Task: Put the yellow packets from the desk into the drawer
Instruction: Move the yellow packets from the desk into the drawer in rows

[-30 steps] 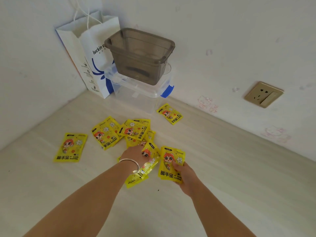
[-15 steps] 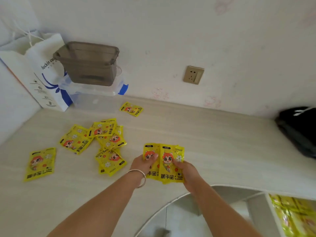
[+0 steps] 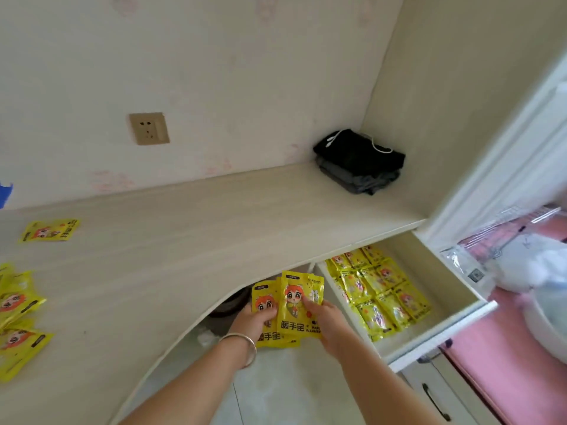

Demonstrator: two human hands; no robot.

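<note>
A pale wood-grain tabletop (image 3: 190,240) runs from the left edge to the right corner. A single yellow packet (image 3: 49,230) lies at mid-left, more yellow packets (image 3: 18,317) are at lower left, and folded dark clothes (image 3: 359,162) sit in the right corner.

Two hands (image 3: 294,323) hold at least two yellow packets (image 3: 299,305); one drawer (image 3: 435,329), one wall socket (image 3: 149,128).

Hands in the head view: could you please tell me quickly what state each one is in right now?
Left hand: holding the fanned bunch of glossy yellow hand-warmer packets by its left side.
Right hand: holding the same bunch by its right side.
</note>
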